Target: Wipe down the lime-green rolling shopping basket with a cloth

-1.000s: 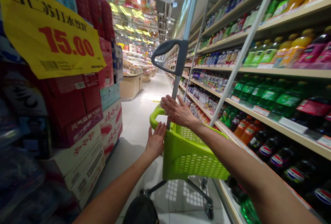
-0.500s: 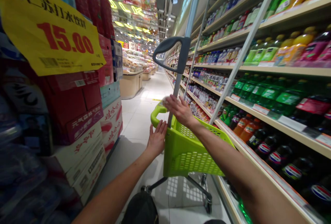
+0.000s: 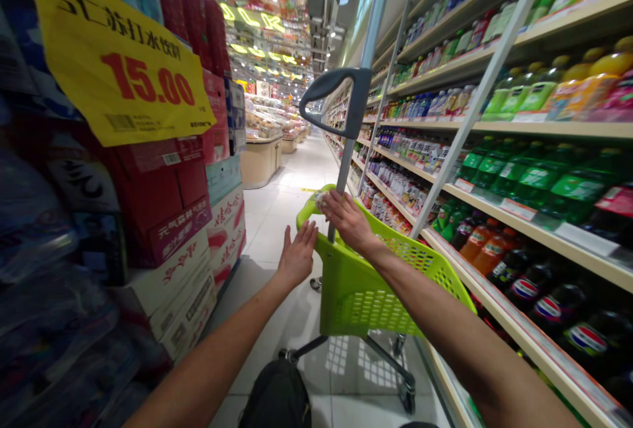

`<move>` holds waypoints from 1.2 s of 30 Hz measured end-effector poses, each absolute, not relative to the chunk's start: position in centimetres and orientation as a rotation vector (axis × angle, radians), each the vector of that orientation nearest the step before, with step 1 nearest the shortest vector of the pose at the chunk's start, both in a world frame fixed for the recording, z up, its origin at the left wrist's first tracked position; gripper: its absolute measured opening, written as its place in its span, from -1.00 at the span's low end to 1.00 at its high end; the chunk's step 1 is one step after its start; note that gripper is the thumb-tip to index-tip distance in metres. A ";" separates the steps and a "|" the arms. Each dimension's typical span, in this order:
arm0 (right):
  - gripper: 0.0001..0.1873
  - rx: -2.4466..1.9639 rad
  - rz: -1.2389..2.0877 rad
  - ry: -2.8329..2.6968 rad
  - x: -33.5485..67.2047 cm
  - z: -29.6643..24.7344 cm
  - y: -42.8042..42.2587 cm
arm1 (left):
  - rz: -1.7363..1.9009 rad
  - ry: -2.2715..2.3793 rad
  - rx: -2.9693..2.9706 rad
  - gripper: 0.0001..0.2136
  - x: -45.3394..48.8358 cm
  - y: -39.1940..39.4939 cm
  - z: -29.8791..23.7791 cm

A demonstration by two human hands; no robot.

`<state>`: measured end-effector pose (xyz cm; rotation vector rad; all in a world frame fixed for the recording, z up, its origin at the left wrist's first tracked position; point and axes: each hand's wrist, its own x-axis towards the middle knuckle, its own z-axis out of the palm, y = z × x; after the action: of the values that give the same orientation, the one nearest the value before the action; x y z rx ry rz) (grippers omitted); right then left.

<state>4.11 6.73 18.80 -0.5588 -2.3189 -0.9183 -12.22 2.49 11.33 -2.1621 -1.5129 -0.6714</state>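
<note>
A lime-green shopping cart (image 3: 349, 299) with a perforated basket stands in front of me. My left hand (image 3: 297, 256) rests at the left corner of its rim, fingers stretched out and thumb apart. Beside the grey pole (image 3: 342, 174), my right hand (image 3: 349, 220) presses a small crumpled white cloth (image 3: 321, 202) against the green rim. Most of the cloth is hidden under the fingers, so its exact kind is unclear. Above both hands, a dark grey loop handle (image 3: 336, 101) is fixed to the pole.
Drink shelves (image 3: 544, 200) line the right side, close to the cart. Stacked drink cartons (image 3: 165, 197) and a yellow price sign (image 3: 133, 59) are on the left. A tiled aisle (image 3: 306, 161) runs ahead past wooden display counters (image 3: 262, 161). Wheeled cart legs (image 3: 390, 362) spread near the floor.
My right hand has shifted slightly along the rim by the pole with the cloth, its fingers lower now. My left hand stays at the rim corner. The view has turned slightly left.
</note>
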 end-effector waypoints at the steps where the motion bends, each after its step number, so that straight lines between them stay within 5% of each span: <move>1: -0.58 -0.532 -0.913 -2.328 4.2 18.1 6.6 | -0.682 -1.549 -2.137 -0.38 -12.8 2.6 11.6; 15: -0.62 -0.592 -0.693 -2.299 5.9 11.7 4.9 | -0.723 -1.708 -2.159 -0.37 -12.8 2.5 11.6; 20: -0.62 -0.990 -0.434 -1.834 6.6 7.1 3.5 | -0.691 -1.752 -2.125 -0.35 -12.0 2.4 11.7; 36: -0.56 -1.140 -0.252 -1.683 4.9 7.0 3.1 | -0.702 -1.708 -2.126 -0.35 -10.2 1.7 11.0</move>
<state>4.92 3.05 7.02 -1.1401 -1.6832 -0.2521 -10.24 1.72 10.98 -2.1257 -1.7077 -0.7016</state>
